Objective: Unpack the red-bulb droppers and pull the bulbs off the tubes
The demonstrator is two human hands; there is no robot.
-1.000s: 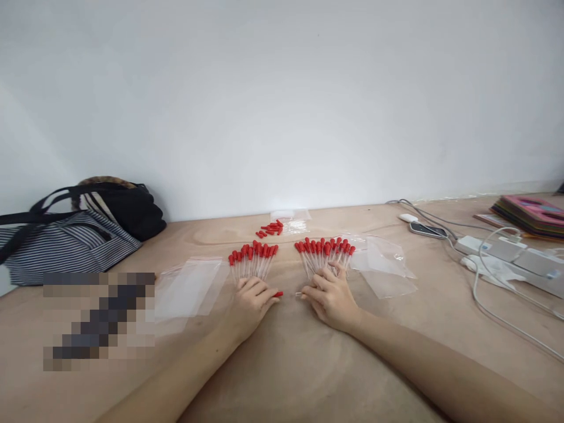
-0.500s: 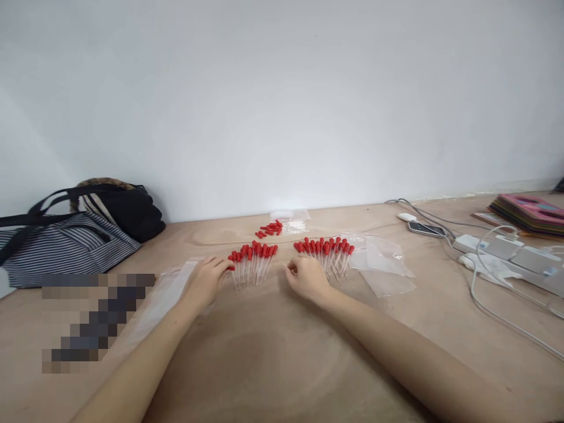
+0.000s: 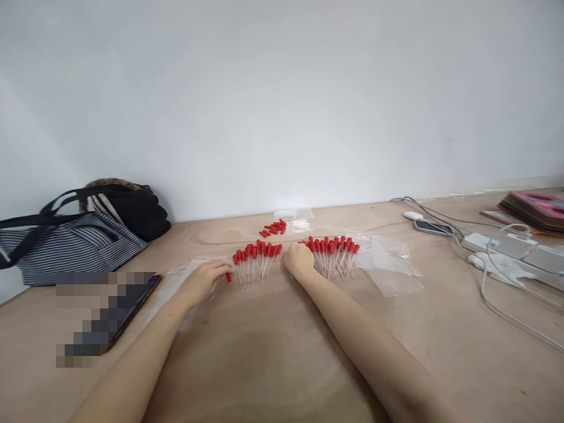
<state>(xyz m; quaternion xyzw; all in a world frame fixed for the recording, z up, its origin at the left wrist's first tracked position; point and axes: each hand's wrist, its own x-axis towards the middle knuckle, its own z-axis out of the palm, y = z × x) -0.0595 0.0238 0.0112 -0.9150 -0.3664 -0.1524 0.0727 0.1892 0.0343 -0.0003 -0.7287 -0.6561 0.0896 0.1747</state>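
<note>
My left hand is closed at the fingertips on a red rubber dropper bulb, just left of a fanned group of droppers with red bulbs and clear tubes. My right hand is curled closed at the left edge of a second dropper group and covers part of it. What its fingers hold, if anything, is hidden. Farther back lies a small heap of loose red bulbs. Beside it, a clear bag holds thin clear tubes.
Clear plastic bags lie to the right, and another bag is partly under my left forearm. A striped bag and a dark, partly pixelated phone sit left. Cables, a power strip and a dark device are right.
My right hand has moved forward and turned, its fingers now hidden at the right group. The left hand has drawn slightly back with the red bulb. The view has shifted a little.
</note>
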